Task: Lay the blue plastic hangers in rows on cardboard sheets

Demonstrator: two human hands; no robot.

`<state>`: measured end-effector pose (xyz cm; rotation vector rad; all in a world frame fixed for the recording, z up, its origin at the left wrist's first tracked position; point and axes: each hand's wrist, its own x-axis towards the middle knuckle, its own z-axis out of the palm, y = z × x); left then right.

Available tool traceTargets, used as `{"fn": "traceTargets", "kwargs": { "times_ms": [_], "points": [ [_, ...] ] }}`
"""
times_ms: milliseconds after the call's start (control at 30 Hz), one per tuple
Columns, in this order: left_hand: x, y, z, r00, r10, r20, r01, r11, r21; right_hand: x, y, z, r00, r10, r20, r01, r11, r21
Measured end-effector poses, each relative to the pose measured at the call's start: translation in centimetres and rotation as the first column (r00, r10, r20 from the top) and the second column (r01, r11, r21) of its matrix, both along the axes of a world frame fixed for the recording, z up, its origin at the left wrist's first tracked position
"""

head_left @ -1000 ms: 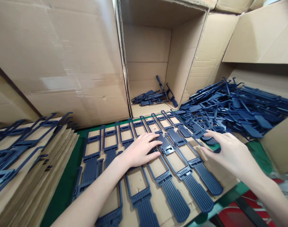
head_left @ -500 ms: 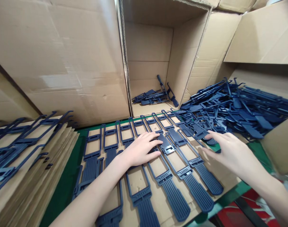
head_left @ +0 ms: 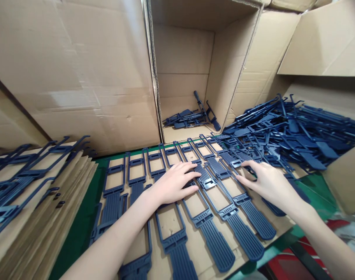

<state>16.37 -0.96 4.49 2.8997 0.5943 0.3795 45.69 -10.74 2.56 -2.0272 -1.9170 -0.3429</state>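
Cardboard sheet (head_left: 195,249) carries neat rows of blue plastic parts (head_left: 212,233); left hand (head_left: 171,184) presses them flat, fingers spread, while right hand (head_left: 268,182) rests likewise

Right hand (head_left: 269,182), earlier hovering off the sheet's right edge, now sits further left and lower, fingers spread flat, with a dark blue plastic paddle-shaped part (head_left: 278,208) newly lying under its wrist.

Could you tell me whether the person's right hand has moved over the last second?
Yes. The right hand has slid left over the laid-out blue parts, away from the loose pile, closer to the left hand, which stays put.
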Motion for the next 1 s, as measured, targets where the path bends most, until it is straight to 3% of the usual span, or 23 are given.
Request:
{"fn": "traceTargets", "kwargs": {
  "times_ms": [300, 700, 867, 1000],
  "points": [
    [0.0, -0.1, 0.1, 1.0, 0.002, 0.006, -0.002, 1.0, -0.026, 0.9, -0.1, -0.2, 0.981, 0.055, -0.187, -0.079, 0.99, -0.12],
    [0.1, -0.1, 0.2, 1.0, 0.001, -0.006, -0.001, 1.0, -0.013, 1.5, -0.6, -0.2, 1.0, 0.026, 0.005, -0.025, 0.998, -0.057],
    [0.1, 0.0, 0.1, 1.0, 0.003, 0.011, -0.003, 1.0, -0.021, 1.5, -0.4, -0.5, 0.994, 0.082, -0.069, -0.086, 0.994, -0.061],
    [0.0, -0.1, 0.5, 1.0, 0.015, -0.016, -0.016, 0.998, -0.054, 1.6, -0.7, -0.2, 0.985, 0.045, -0.169, -0.063, 0.993, -0.102]
  ]
}}
